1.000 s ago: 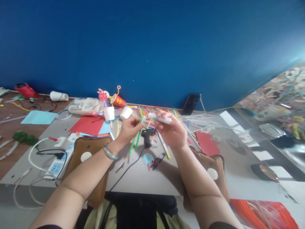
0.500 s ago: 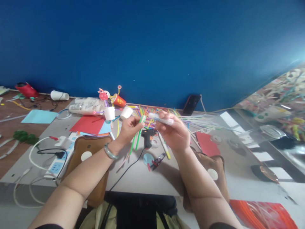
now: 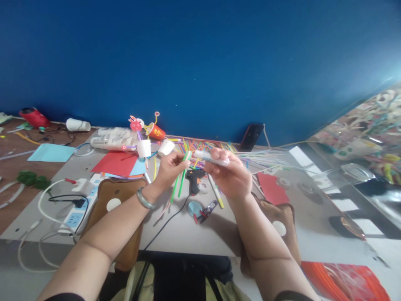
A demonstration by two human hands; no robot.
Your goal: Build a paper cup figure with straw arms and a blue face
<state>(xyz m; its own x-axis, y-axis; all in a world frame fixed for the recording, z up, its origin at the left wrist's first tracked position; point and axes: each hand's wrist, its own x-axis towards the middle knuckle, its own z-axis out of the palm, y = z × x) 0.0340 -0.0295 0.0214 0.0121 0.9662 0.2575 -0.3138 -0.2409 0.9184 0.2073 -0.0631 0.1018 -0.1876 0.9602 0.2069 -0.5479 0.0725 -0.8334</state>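
Over the middle of the table my left hand [image 3: 171, 169] pinches green striped straws [image 3: 182, 175] between thumb and fingers. Their lower ends hang down towards the tabletop. To the right, my right hand [image 3: 233, 175] is closed around a slim white tube with faint print [image 3: 211, 158], shaped like a marker or glue pen; its kind does not show clearly. The tube lies nearly level, its left end close to the tops of the straws. Beneath the hands are a black glue gun [image 3: 194, 180], a clear tape roll [image 3: 204, 187] and thread snips [image 3: 208, 211].
Many coloured straws [image 3: 197, 146] lie along the wall. White paper cups [image 3: 143, 148] and red paper [image 3: 115, 163] are at the left, with a power strip [image 3: 76, 217] nearer me. Brown cushions [image 3: 123, 209] lie beneath both forearms. A phone [image 3: 251, 137] leans against the wall.
The white tube has tilted slightly in my right hand, and its left end has shifted a little left, closer to the straws. My left hand has barely moved.
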